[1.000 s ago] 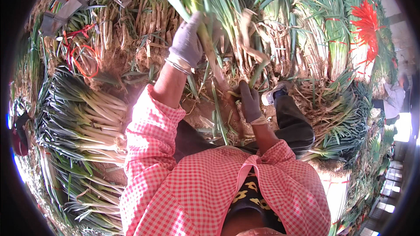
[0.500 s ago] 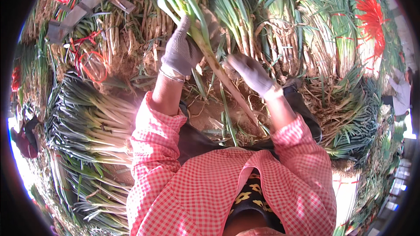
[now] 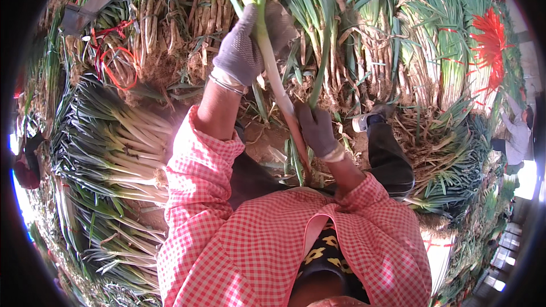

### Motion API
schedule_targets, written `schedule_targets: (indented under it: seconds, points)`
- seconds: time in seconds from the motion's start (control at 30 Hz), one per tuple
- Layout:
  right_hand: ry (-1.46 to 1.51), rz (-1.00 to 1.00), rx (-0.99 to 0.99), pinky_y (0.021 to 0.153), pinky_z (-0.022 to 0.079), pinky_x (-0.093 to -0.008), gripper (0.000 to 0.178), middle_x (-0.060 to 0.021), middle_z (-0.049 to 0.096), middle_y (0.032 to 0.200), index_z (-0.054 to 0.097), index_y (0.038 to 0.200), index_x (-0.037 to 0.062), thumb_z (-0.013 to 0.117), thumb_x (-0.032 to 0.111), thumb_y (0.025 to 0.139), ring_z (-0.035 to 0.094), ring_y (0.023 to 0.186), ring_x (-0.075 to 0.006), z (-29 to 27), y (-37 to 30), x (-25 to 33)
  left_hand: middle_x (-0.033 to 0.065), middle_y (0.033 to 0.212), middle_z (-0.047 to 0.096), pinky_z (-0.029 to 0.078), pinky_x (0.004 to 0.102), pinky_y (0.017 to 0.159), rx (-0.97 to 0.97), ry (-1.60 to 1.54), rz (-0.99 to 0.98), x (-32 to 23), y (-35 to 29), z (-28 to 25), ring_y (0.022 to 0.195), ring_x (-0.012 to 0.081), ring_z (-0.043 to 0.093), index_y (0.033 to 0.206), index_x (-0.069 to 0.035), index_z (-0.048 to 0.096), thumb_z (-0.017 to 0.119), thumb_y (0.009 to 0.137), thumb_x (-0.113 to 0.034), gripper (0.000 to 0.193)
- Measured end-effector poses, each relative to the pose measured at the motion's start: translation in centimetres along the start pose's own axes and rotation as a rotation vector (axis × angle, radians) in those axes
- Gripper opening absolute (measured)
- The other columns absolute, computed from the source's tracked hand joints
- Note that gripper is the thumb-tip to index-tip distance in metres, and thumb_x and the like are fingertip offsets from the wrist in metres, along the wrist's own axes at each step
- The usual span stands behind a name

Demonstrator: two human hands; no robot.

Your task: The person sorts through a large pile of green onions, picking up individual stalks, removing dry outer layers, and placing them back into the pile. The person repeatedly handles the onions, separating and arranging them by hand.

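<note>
My left hand [image 3: 242,51], in a grey knit glove, is closed around a long green onion [image 3: 277,88] just below its green leaves. The onion slants from the top of the view down toward my lap, pale in the middle and brownish lower down. Beside its lower shaft, my gloved right hand [image 3: 317,131] has its fingers curled in. A long strip of green leaf [image 3: 324,59] rises from those fingers, its upper end blurred. The onion's root end is hard to make out near my clothes.
Onion bundles [image 3: 364,51] stand in a row ahead. A pile of trimmed onions [image 3: 114,142] lies at left, with leafy onions [image 3: 455,165] at right. Red ties [image 3: 489,45] hang at far right, near another person [image 3: 516,131]. An orange-red loop [image 3: 119,68] lies at upper left.
My right hand has come down and left toward the onion and closed, and a leaf strip now rises from it. The onion has tilted more upright, and its mid-shaft looks paler.
</note>
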State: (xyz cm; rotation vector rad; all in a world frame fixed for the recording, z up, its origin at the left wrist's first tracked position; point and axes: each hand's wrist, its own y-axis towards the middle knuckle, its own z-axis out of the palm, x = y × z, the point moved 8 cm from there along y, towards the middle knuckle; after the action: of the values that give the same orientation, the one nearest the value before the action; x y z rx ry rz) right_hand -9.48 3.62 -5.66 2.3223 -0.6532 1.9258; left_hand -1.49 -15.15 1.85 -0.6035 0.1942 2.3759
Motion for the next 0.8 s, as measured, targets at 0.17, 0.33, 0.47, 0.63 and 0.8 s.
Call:
schedule_targets:
  seconds: [0.17,0.33,0.47,0.63,0.8]
  points:
    - [-0.427,-0.136,0.157,0.055,0.050,-0.0341,0.020,-0.0096,0.067,0.069,0.071,0.097,0.0093,0.061,0.025,0.092,0.066,0.061,-0.0192,-3.1,-4.9,-6.2,0.0105,0.107,0.062,0.059,0.0272,0.073,0.004,-0.048,0.143,-5.3,-0.6,-2.3,0.088,0.0195,0.065,0.121,-0.004,0.054,0.053,0.097,-0.028,0.034]
    - [-1.044,0.021,0.287,0.057,0.051,-0.0390,0.029,-0.0128,0.068,0.074,0.071,0.088,0.0133,0.061,0.040,0.086,0.068,0.067,-0.0278,-6.8,-5.5,-15.8,0.0088,0.093,0.065,0.058,0.0284,0.066,-0.016,-0.086,0.264,-10.3,-3.0,-3.9,0.073,0.0161,0.062,0.114,-0.003,0.057,0.057,0.095,-0.028,0.032]
    - [-1.381,0.169,0.330,0.063,0.052,-0.0424,0.039,-0.0148,0.068,0.076,0.071,0.080,0.0106,0.061,0.048,0.084,0.068,0.072,-0.0280,-10.2,-4.5,-20.2,0.0048,0.093,0.064,0.051,0.0293,0.064,-0.196,0.185,0.498,-14.4,-4.2,-6.9,0.075,0.0155,0.060,0.114,-0.008,0.058,0.057,0.096,-0.028,0.027]
    - [-1.217,0.379,0.260,0.081,0.051,-0.0425,0.052,-0.0188,0.067,0.104,0.061,0.116,0.0060,0.061,0.047,0.084,0.065,0.094,-0.0363,-12.1,-2.0,-15.8,0.0058,0.094,0.062,0.051,0.0279,0.068,-0.287,0.061,0.547,-15.9,-3.1,-9.5,0.077,0.0149,0.059,0.109,-0.007,0.058,0.056,0.097,-0.028,0.024]
    - [-0.547,-0.283,0.271,0.073,0.053,-0.0334,0.049,-0.0121,0.063,0.095,0.054,0.117,-0.0028,0.065,0.035,0.087,0.063,0.081,-0.0190,-3.3,0.9,-1.8,0.0046,0.088,0.062,0.052,0.0305,0.078,-0.408,-0.023,0.468,-13.5,-1.8,-8.6,0.077,0.0172,0.059,0.100,-0.005,0.058,0.059,0.094,-0.030,0.026]
